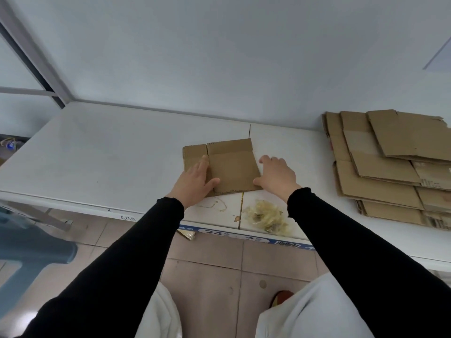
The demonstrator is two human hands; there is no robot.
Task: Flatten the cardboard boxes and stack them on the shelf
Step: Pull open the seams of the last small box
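A small flattened cardboard box point(231, 164) lies flat on the white shelf point(97, 157), near its front edge. My left hand point(194, 181) rests palm down on the box's left part, fingers spread. My right hand point(275, 175) presses at the box's right edge, thumb on the cardboard and fingers on the shelf beside it. A stack of several larger flattened cardboard boxes point(390, 167) lies on the shelf to the right.
A crumpled wad of used clear tape point(264, 217) sits at the shelf's front edge below my right hand. A white wall stands behind the shelf. A blue plastic stool point(31, 252) is on the tiled floor at the left.
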